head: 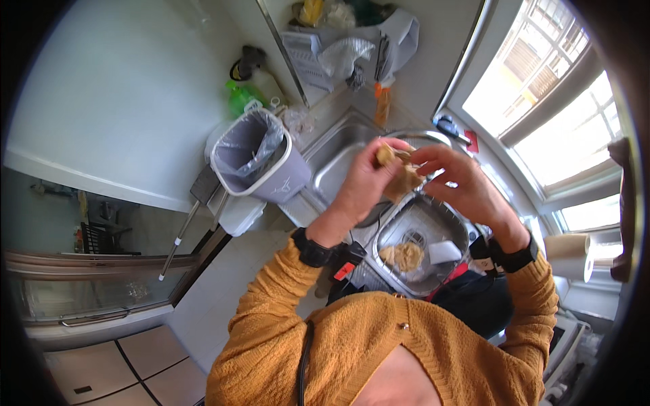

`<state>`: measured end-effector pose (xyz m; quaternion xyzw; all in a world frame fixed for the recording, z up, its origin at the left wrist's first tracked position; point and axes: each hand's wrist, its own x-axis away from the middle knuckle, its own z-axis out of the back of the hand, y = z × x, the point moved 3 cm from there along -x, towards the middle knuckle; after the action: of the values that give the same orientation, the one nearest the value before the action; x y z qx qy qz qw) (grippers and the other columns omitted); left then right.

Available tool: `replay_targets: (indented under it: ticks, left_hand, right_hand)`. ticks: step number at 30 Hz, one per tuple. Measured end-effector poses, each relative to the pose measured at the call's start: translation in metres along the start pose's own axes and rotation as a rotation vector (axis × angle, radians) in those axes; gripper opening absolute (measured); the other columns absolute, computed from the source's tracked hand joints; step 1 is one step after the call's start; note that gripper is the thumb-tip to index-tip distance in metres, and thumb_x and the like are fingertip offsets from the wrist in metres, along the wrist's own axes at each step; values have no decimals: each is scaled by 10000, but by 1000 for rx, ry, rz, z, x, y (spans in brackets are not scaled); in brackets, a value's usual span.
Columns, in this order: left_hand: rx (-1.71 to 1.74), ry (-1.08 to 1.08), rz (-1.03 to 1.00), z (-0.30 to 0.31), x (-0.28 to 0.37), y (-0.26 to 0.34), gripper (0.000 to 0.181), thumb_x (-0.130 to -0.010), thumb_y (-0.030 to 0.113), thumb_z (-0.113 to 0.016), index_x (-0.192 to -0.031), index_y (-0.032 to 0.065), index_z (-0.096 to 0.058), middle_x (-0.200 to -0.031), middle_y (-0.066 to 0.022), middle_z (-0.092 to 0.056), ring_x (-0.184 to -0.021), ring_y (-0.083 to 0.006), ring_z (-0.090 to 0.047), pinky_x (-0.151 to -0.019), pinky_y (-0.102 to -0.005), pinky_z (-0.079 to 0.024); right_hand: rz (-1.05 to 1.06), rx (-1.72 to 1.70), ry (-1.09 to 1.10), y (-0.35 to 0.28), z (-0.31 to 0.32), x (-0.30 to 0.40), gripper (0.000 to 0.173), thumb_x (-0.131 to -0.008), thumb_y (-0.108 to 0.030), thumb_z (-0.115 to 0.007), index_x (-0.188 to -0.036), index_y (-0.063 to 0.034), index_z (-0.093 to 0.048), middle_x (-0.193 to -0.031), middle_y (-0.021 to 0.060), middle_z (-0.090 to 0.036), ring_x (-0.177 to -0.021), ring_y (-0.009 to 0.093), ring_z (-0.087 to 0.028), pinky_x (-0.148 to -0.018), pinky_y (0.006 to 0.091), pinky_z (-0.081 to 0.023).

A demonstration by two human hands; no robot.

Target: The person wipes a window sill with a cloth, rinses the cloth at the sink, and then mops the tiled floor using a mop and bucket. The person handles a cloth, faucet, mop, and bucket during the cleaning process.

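Observation:
My left hand [373,172] grips a soft tan piece [403,180], held up above the sinks. A pale rounded end shows at my left thumb, and a thin flap hangs down. My right hand [452,177] is at the piece's right side with fingers bent; whether its fingertips pinch the piece, I cannot tell. Below, in the front steel sink basin [378,238], lies a crumpled heap of similar tan pieces [403,255] near the drain strainer [414,237]. A white block [444,252] rests to the right of the heap.
A second steel sink basin [325,177] is farther back. Left of it stands a lined grey bin [279,177]. An orange bottle [382,106] is behind the sinks, and a blue-and-black brush [449,127] lies on the window ledge. A paper roll [566,248] is at right.

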<state>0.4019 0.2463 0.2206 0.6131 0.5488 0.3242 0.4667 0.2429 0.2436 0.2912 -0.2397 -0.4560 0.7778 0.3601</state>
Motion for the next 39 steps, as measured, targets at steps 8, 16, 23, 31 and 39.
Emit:
replay_targets:
  ticks: [8, 16, 23, 31, 39]
  left_hand:
    - [-60, 458, 14, 144, 59, 40, 198, -885, 245, -553, -924, 51, -561, -761, -3, -546, -600, -82, -542, -521, -209, -469]
    - [-607, 421, 202, 240, 90, 57, 182, -837, 34, -538, -1013, 1, -573, -888, -56, -604, -721, -106, -579, -642, -228, -477]
    - [-1184, 184, 167, 287, 80, 12, 326, -714, -45, -519, -1023, 32, -586, -1036, -142, -563, -997, -278, -549, -895, -347, -419]
    - [-1288, 252, 75, 300, 69, -21, 374, -709, -5, -556, -1080, 40, -532, -1084, -148, -517, -1027, -298, -523, -903, -360, -411]
    - [-1490, 171, 134, 274, 70, -12, 355, -648, 59, -684, -974, 81, -544, -1001, -113, -533, -963, -320, -531, -820, -415, -433]
  right_hand:
    - [-52, 146, 360, -8, 60, 71, 353, -889, -198, -534, -1212, -62, -498, -1044, 104, -598, -924, 160, -596, -778, 264, -509]
    - [-329, 670, 783, -37, 99, 179, 481, -857, -438, -518, -1236, -141, -499, -1173, 98, -563, -1052, 210, -566, -856, 326, -483]
    - [-489, 785, 1071, -97, 93, 260, 471, -898, -413, -463, -1279, -137, -462, -1205, 106, -543, -1086, 189, -543, -916, 288, -439]
    - [-592, 533, 1361, -87, 98, 343, 352, -897, -341, -505, -1200, -166, -546, -1104, 60, -611, -995, 160, -585, -813, 275, -487]
    - [-775, 388, 1809, -49, 123, 450, 247, -875, -208, -527, -1100, -125, -590, -907, -11, -643, -731, 47, -581, -588, 190, -454]
